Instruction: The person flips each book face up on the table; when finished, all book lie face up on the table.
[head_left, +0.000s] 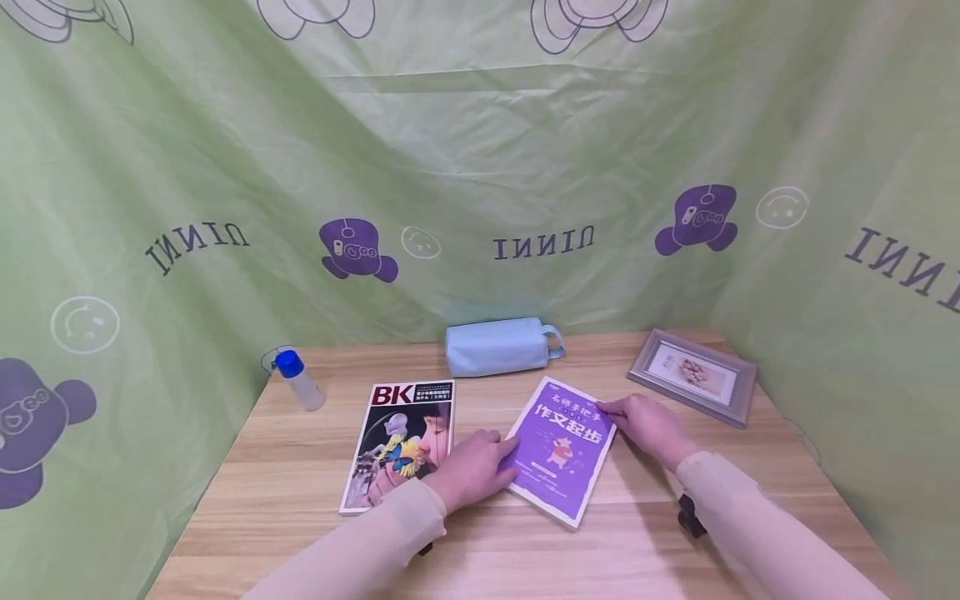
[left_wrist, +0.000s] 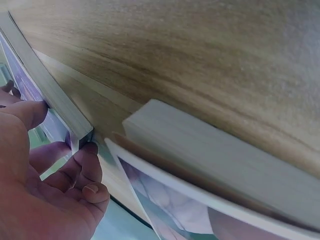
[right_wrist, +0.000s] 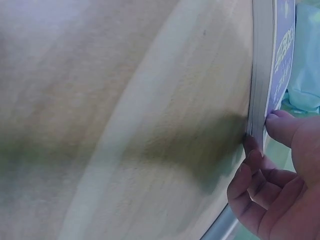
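A purple book (head_left: 561, 479) with white lettering and a cartoon animal lies tilted on the wooden table. My left hand (head_left: 472, 471) pinches its left edge, thumb on the cover; in the left wrist view the fingertips of that hand (left_wrist: 60, 185) are at the page block (left_wrist: 55, 87). At the upper right edge my right hand (head_left: 651, 425) also pinches the book. The right wrist view shows the thumb of this hand (right_wrist: 295, 170) on the cover and a finger against the underside. A BK magazine (head_left: 375, 454) with a butterfly cover lies left of the left hand, which overlaps its lower right corner.
A light blue pencil case (head_left: 495, 348) stands at the back of the table (head_left: 270, 542). At the back left is a clear bottle (head_left: 303, 390) with a blue cap (head_left: 288, 362). A grey picture frame (head_left: 731, 404) lies at the back right. Green printed cloth (head_left: 465, 167) hangs around the table.
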